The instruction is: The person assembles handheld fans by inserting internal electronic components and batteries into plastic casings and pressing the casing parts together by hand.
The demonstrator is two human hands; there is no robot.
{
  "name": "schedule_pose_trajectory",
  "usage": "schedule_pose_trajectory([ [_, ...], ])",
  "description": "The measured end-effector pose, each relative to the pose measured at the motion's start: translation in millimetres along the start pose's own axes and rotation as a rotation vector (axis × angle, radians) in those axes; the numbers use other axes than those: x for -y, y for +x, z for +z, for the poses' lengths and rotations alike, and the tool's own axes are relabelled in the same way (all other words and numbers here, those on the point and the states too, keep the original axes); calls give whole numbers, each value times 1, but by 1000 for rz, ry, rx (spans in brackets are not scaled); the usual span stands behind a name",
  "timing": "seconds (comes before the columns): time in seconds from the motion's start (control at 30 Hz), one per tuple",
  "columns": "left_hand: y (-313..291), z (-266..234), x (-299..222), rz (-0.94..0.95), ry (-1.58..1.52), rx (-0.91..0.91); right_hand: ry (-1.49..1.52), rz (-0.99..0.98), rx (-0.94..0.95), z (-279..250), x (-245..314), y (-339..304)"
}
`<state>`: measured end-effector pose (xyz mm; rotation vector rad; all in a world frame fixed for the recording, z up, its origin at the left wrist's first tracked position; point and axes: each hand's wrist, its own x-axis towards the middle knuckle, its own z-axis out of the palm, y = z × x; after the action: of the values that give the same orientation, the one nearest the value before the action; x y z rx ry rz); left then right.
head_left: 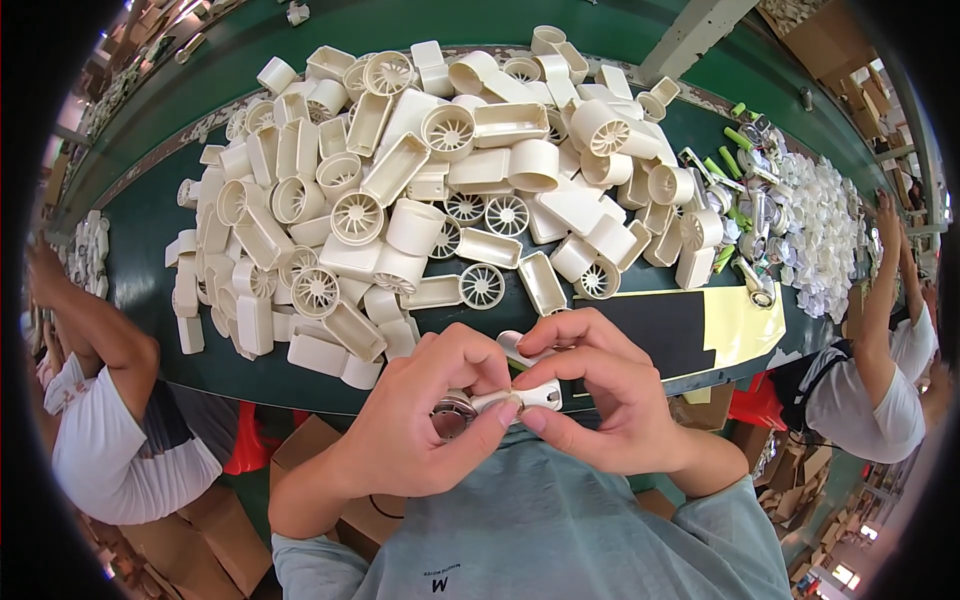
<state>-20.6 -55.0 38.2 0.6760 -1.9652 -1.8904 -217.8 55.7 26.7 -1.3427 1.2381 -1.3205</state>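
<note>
Close in front of my chest, both hands are closed on one small off-white plastic fan part (541, 396). My left hand (425, 410) grips its left end, where a round grey motor-like piece (455, 407) shows between the fingers. At the other end, the thumb and fingers of my right hand (625, 415) pinch the white body. My fingertips meet near its middle and hide the joint there. Just behind them, another white plastic piece (514, 346) is partly covered by my fingers. Beyond lies a big heap of white fan housings (533, 166) with round spoked ends and open trough-shaped handles.
Right of the heap lie a black sheet (640, 328) and a yellow sheet (748, 322). Past them are green-and-metal parts (762, 215) and many translucent white pieces (822, 245). Co-workers sit at left (120, 440) and right (885, 400). A post (695, 35) stands behind the heap.
</note>
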Motion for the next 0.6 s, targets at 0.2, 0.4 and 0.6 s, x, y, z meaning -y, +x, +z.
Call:
schedule_pose_trajectory([
  [0.2,-1,0,-2,-74,-63,-1,-3,2,3,1,0,1],
  [0.4,1,-4,2,60,87,76,-23,15,-21,4,1,2],
  [0.6,3,-7,1,153,171,37,40,-38,-92,0,1,1],
])
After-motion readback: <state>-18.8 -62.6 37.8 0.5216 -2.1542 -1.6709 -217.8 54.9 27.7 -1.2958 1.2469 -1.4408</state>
